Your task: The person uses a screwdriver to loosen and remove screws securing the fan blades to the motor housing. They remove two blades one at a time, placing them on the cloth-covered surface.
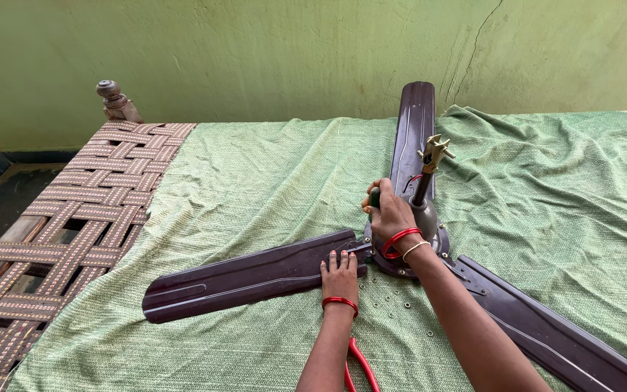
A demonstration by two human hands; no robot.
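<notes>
Left hand (340, 274) lies flat, fingers together, pressing on the root of one fan blade (248, 279), just beside the hub. Right hand (390, 214) is curled tight around a dark tool handle (374, 196) that stands over the motor hub (419, 239); what the tool's tip meets is hidden by the hand.

Everything rests on a cot (74, 218) woven from brown patterned straps, most of it covered by a rumpled green cloth (255, 167). Behind it rises a pale green plastered wall (255, 51) with a crack at the upper right, and a carved wooden post (114, 98) stands at the cot's far corner.

On the cloth lies a ceiling fan, dark purplish brown, three long blades spread out flat, its rod (427, 174) pointing up with a brass fitting on top. Small washers (393, 301) lie scattered on the cloth near the hub, between the wrists. Red-handled pliers (361, 366) lie beside the left forearm. Both wrists wear red bangles.
</notes>
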